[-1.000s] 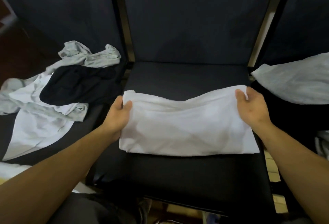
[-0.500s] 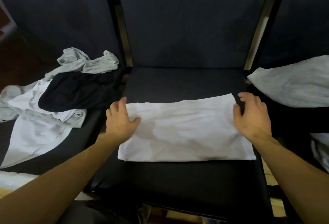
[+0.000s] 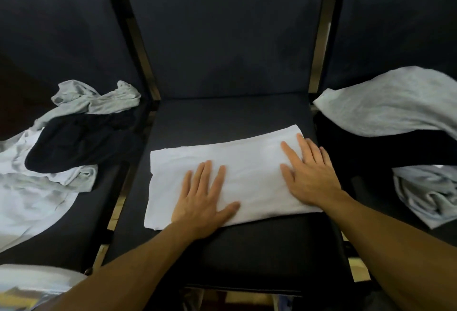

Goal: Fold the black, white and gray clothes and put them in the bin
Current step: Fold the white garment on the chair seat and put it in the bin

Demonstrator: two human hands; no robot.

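A folded white garment [image 3: 249, 169] lies flat on the middle chair seat [image 3: 222, 117]. My left hand [image 3: 202, 194] presses on its lower left part with straight fingers. My right hand [image 3: 309, 172] lies flat on its right end, fingers spread. On the left chair a black garment [image 3: 74, 142] sits on top of a white garment [image 3: 27, 201], with a crumpled gray garment [image 3: 99, 98] behind them. No bin shows in this view.
A gray garment [image 3: 395, 110] drapes over the right chair, and another crumpled light gray piece [image 3: 430, 192] lies below it. Dark chair backs [image 3: 222, 26] rise behind the seats. A pale object [image 3: 29, 281] shows at the lower left corner.
Both hands let go of the garment's far edge after laying it down. They moved inward and now press flat on the folded white garment.
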